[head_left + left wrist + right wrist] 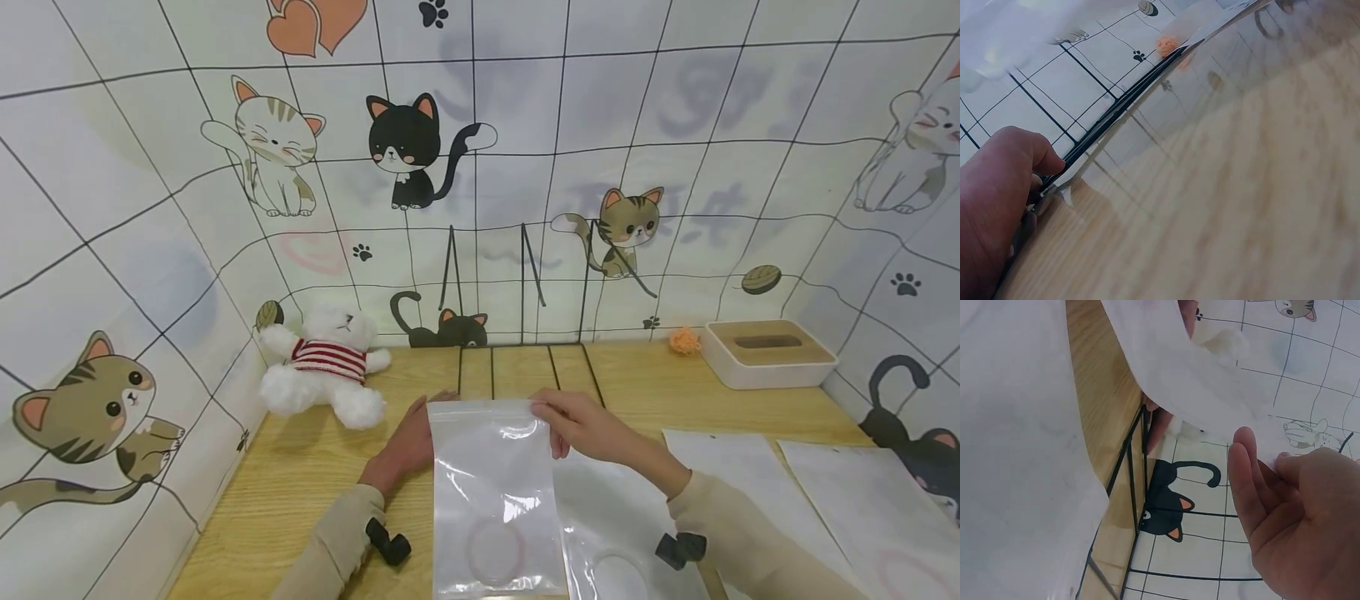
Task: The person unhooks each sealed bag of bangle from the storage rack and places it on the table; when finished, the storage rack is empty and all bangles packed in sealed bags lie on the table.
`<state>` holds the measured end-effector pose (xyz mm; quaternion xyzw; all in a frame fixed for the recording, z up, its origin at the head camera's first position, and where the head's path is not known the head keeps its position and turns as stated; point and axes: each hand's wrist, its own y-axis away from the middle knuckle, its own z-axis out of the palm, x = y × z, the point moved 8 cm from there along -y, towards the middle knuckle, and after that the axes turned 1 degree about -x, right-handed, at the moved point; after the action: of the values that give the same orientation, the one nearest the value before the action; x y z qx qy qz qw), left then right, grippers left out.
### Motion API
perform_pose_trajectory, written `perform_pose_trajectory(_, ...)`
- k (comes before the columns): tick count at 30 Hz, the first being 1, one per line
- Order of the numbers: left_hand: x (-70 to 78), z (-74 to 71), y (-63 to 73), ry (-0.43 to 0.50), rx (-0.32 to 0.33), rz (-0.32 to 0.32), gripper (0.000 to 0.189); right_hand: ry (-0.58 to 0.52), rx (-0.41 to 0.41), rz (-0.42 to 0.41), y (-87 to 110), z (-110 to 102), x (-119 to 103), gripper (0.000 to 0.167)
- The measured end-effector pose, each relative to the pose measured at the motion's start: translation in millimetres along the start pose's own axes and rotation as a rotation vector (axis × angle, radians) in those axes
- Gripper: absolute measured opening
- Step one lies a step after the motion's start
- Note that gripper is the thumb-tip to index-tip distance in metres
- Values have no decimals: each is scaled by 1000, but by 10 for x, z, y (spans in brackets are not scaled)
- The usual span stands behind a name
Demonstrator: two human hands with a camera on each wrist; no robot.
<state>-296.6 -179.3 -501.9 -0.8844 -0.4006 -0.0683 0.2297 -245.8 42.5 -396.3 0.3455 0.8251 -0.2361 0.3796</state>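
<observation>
In the head view, a clear zip-lock bag (491,467) hangs in front of me, its zip strip along the top. A pink ring (495,552) shows near the bottom of it. My right hand (581,425) pinches its top right corner between thumb and fingers. Partly hidden behind the top left of the bag is my left hand (412,437). In the left wrist view its curled thumb lies at the end of a black wire rack (1107,112), gripping it there. The rack's thin upright wires stand at the back of the table, behind the bag.
More flat white bags (750,475) lie on the table (247,500) to the right. A white plush bear (326,367) in a striped shirt sits back left. Back right stand a tissue box (768,354) and an orange ball (684,341). Cat-printed walls enclose the table.
</observation>
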Motion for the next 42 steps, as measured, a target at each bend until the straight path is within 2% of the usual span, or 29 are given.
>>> perform_pose_trajectory(5,4,-2,-19,49,-20,-26,61,-45,-69,35,28,151,105,24)
perform_pose_trajectory(15,-61,22,-1,130,-63,-89,60,-96,-114,61,90,391,220,24)
perform_pose_trajectory(22,-97,31,-18,162,-65,-113,59,-44,-90,56,112,409,267,24)
perform_pose_trajectory(29,-137,56,-29,173,-81,-148,60,-3,-136,47,128,476,345,27)
perform_pose_trajectory(35,-122,47,-25,174,-79,-176,59,103,-170,70,144,539,407,28)
perform_pose_trajectory(42,-108,37,-23,177,-73,-167,59,399,-114,34,132,492,396,18)
